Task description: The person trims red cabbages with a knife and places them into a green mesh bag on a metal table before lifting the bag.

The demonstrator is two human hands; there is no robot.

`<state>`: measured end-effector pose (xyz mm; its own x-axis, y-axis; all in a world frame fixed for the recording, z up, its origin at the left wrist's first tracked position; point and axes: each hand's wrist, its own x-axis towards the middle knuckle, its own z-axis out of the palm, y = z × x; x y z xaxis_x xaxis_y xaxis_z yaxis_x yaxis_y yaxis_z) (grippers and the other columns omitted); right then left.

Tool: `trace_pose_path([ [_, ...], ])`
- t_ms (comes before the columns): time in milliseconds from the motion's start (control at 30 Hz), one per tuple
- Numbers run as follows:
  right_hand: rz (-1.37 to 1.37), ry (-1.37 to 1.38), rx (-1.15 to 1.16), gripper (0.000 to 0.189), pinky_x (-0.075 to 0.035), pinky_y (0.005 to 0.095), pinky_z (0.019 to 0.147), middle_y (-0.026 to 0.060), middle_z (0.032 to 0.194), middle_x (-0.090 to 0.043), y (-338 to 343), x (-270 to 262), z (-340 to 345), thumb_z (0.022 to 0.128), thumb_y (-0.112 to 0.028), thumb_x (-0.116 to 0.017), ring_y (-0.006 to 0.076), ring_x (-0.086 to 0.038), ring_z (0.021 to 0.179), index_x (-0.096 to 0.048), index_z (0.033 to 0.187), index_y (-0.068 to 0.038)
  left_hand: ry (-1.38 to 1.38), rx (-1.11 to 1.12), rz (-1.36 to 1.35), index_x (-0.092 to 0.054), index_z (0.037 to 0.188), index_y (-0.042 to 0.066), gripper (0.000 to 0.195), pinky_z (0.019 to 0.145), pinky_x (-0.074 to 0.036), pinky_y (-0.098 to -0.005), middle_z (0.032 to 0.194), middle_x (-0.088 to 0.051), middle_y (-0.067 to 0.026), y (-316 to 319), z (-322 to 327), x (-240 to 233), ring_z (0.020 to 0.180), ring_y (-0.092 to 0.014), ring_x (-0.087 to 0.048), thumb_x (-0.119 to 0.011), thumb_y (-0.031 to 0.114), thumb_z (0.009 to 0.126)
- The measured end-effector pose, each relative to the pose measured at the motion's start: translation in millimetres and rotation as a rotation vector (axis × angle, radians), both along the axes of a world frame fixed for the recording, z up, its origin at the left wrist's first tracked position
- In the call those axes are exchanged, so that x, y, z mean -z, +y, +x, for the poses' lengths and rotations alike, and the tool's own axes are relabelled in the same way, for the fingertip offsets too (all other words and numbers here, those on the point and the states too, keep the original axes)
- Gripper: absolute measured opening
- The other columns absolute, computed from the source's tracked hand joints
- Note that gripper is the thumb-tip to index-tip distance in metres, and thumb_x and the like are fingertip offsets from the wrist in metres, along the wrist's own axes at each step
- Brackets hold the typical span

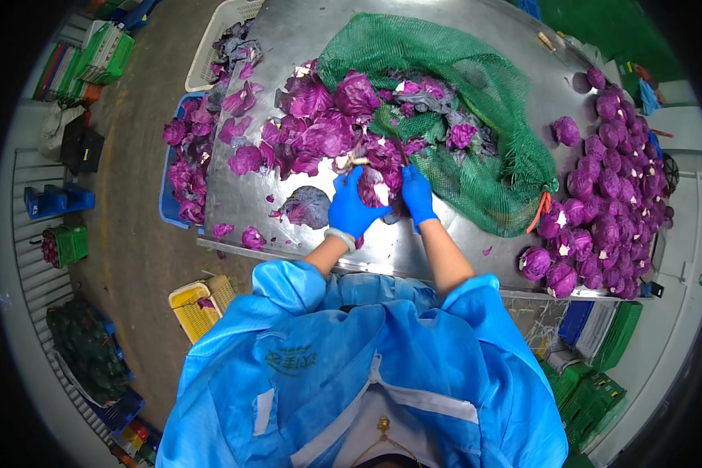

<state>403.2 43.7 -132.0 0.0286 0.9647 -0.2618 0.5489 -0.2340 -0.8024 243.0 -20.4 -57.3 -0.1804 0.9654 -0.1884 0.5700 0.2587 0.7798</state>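
My left hand (354, 205), in a blue glove, holds a red cabbage head (375, 188) near the front edge of the steel table. Just to its right, my right hand (416, 194), also gloved in blue, grips a knife (402, 153) whose dark blade points away from me. Beyond both hands lies a heap of loose purple cabbage leaves (326, 136). A dark outer leaf (306, 207) rests left of my left hand. Green mesh netting (503, 105) curves around behind and to the right, with more leaves lying within it.
Trimmed red cabbages (608, 187) are piled along the table's right side. At its left edge stand a blue crate (167, 181) and a white crate (203, 52), both holding leaves. A yellow crate (196, 310) is on the floor. Another knife (547, 42) lies at the far right.
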Motion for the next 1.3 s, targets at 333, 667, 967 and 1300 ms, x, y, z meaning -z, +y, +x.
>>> trace_pose_path([
  [333, 0.008, -0.073, -0.013, 0.035, -0.049, 0.0419, 0.074, 0.0199, 0.092, -0.064, -8, -5, 18, 0.075, -0.014, -0.063, 0.0355, -0.064, 0.084, -0.059, 0.108, -0.003, -0.371, 0.426, -0.093, -0.032, 0.14, 0.009, 0.106, 0.109, -0.028, -0.0413, 0.136, -0.039, -0.0183, -10, -81, 35, 0.13, -0.032, -0.035, -0.088, 0.03, 0.054],
  [667, 0.065, 0.31, -0.233, 0.045, -0.047, 0.0353, 0.084, 0.0144, 0.105, -0.059, -41, -35, -26, 0.076, -0.022, -0.073, 0.0284, -0.06, 0.094, -0.058, 0.114, -0.004, -0.249, 0.073, 0.135, -0.038, 0.135, 0.004, 0.083, 0.103, -0.035, -0.04, 0.129, -0.044, -0.0174, -34, -53, 42, 0.122, -0.033, -0.042, -0.08, 0.022, 0.065],
  [967, -0.211, 0.146, 0.016, 0.02, -0.048, 0.0374, 0.057, 0.0171, 0.072, -0.06, -34, -2, 7, 0.074, -0.01, -0.062, 0.0282, -0.063, 0.063, -0.06, 0.093, -0.003, -0.039, 0.257, 0.024, -0.037, 0.133, 0.006, 0.096, 0.097, -0.041, -0.0418, 0.119, -0.044, -0.0188, -17, -39, 10, 0.112, -0.035, -0.046, -0.086, 0.036, 0.056],
  [1300, 0.258, -0.144, -0.408, 0.038, -0.051, 0.0376, 0.064, 0.0105, 0.102, -0.062, -64, -75, -11, 0.091, -0.024, -0.052, 0.0317, -0.063, 0.078, -0.053, 0.129, -0.024, -0.058, 0.14, -0.045, -0.036, 0.136, 0.006, 0.101, 0.094, -0.044, -0.0405, 0.119, -0.045, -0.019, -14, -37, 6, 0.111, -0.035, -0.05, -0.085, 0.043, 0.057],
])
